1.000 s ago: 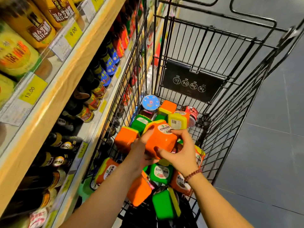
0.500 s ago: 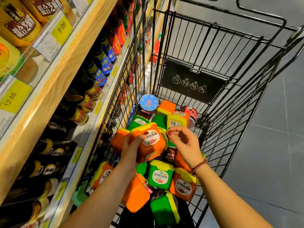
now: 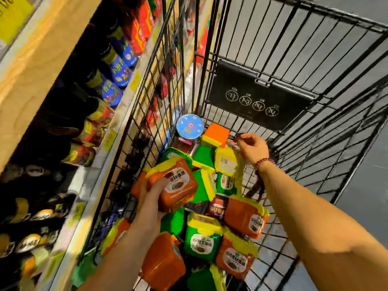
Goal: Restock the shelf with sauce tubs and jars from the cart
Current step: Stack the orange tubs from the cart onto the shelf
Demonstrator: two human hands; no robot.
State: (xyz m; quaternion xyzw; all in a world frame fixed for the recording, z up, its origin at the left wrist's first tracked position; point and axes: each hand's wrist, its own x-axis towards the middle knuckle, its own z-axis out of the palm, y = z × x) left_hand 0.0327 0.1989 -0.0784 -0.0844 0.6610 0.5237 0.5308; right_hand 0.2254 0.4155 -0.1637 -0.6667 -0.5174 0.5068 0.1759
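Clasping the orange tub (image 3: pixel 182 194) in our left hand (image 3: pixel 151 199) alone, we shift our right hand (image 3: pixel 253 150) off it to a yellow-lidded tub (image 3: pixel 225 162), grasp unclear: likely a second pick.

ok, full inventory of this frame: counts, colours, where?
cart: one, black wire, beside shelf
placard: one, black, cart's far wall
held orange tub: one, yellow lid, raised over pile's left side
orange tubs: at least six more, piled in cart
green tubs: at least six, yellow lids, same pile
blue-lidded jar: one, cart's far-left corner
dark jar: one, mid-pile
bottles: many, blue, red and dark labels, shelf at left
floor: grey, right
left hand: one, grips held orange tub
right hand: one, beaded bracelet, fingers curled over far tubs, grip unclear
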